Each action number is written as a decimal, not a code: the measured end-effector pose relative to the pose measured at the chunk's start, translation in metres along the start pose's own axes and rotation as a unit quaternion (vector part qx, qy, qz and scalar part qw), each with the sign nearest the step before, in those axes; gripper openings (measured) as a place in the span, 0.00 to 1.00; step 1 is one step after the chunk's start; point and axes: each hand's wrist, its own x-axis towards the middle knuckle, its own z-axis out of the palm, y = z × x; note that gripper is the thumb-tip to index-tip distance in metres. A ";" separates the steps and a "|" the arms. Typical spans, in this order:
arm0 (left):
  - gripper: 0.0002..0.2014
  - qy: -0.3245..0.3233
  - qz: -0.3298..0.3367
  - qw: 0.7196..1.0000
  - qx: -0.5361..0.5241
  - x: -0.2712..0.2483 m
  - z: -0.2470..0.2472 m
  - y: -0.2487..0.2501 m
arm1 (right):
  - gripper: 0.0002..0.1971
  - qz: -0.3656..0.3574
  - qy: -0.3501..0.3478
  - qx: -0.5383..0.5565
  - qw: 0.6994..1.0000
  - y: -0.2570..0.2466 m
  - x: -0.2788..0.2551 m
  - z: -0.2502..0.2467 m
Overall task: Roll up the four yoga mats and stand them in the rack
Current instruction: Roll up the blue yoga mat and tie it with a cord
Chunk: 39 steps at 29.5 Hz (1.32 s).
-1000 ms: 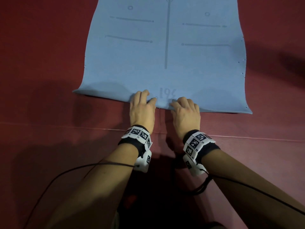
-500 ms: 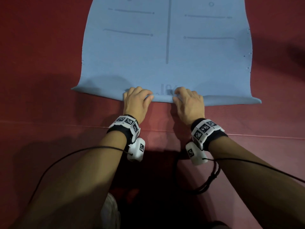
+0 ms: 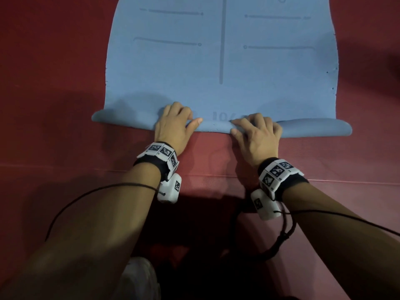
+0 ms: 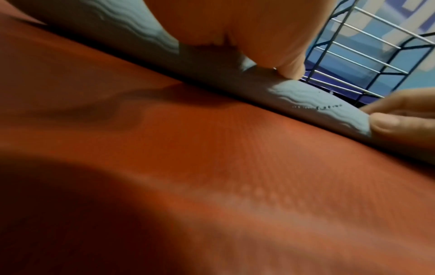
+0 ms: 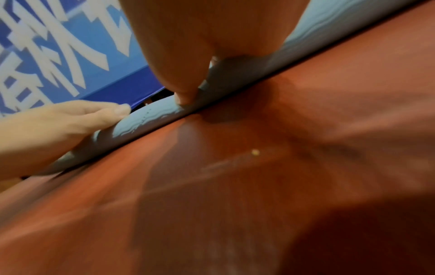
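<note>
Blue foam fills the upper half of the head view: 1 yoga mat (image 3: 220, 61) lies flat on a dark red padded floor (image 3: 54, 105), stretching away toward 12 o'clock. Faint printed alignment lines cross its top surface, with 1 long centre line and short bars to either side. Its near edge is turned over into a low, narrow roll (image 3: 216, 126) that runs from 9 o'clock to 3 o'clock just ahead of the person.

Both hands sit on that roll, close together near its middle. The left hand (image 3: 173, 124) curls its fingers over the top of the roll, thumb pointing toward 3 o'clock along the near side. The right hand (image 3: 255, 133) does the same just beside it, fingers bent over the roll and thumb pressed against the near face. So each of the 2 hands is grasping the rolled edge of the mat.

From the left wrist view, a thumb tip (image 4: 292, 70) presses into the ridged blue foam, and the other hand's fingers show at 3 o'clock. A blue and white wire rack (image 4: 367, 52) stands beyond the mat, at about 1 o'clock. From the right wrist view, a blue wall banner (image 5: 58, 46) with large white lettering shows at 10 o'clock.

Each wrist carries a black band with white marker tiles, a small white unit and a thin black cable (image 3: 91, 193).
</note>
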 end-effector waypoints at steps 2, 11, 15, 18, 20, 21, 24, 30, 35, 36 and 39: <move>0.17 0.039 0.022 0.999 0.011 -0.010 -0.001 -0.005 | 0.17 0.009 -0.018 0.002 1.000 0.000 0.006 -0.002; 0.12 0.044 -0.022 0.998 0.039 -0.013 -0.011 -0.015 | 0.18 0.006 -0.063 0.058 0.996 0.004 0.016 -0.013; 0.10 -0.035 -0.050 0.998 -0.016 0.013 -0.025 -0.019 | 0.16 -0.017 -0.077 0.081 0.994 0.009 0.020 -0.018; 0.10 0.007 -0.046 0.998 -0.035 0.014 -0.021 -0.019 | 0.14 0.003 -0.070 0.071 0.995 0.006 0.027 -0.018; 0.06 0.060 -0.020 0.998 -0.021 0.007 -0.012 -0.016 | 0.15 0.013 -0.052 0.087 0.995 0.006 0.030 -0.016; 0.05 0.083 -0.009 0.996 -0.012 0.003 -0.008 -0.015 | 0.15 0.015 -0.049 0.097 0.994 0.006 0.032 -0.015; 0.08 0.115 0.013 0.993 -0.016 -0.011 -0.005 -0.019 | 0.12 0.014 -0.063 0.107 0.992 0.011 0.041 -0.016; 0.16 0.082 0.011 0.997 -0.001 -0.015 -0.004 -0.029 | 0.14 -0.019 0.023 0.014 0.999 0.005 0.031 -0.010; 0.17 0.036 -0.008 0.999 -0.024 0.006 -0.012 -0.035 | 0.20 -0.068 0.053 -0.057 0.995 0.004 0.012 -0.006; 0.17 0.031 -0.008 0.999 -0.025 0.009 -0.014 -0.034 | 0.20 -0.063 0.053 -0.045 0.996 0.004 0.014 -0.005; 0.14 0.033 -0.007 0.999 -0.004 0.015 -0.019 -0.029 | 0.20 -0.026 0.030 0.012 0.999 0.003 0.031 -0.008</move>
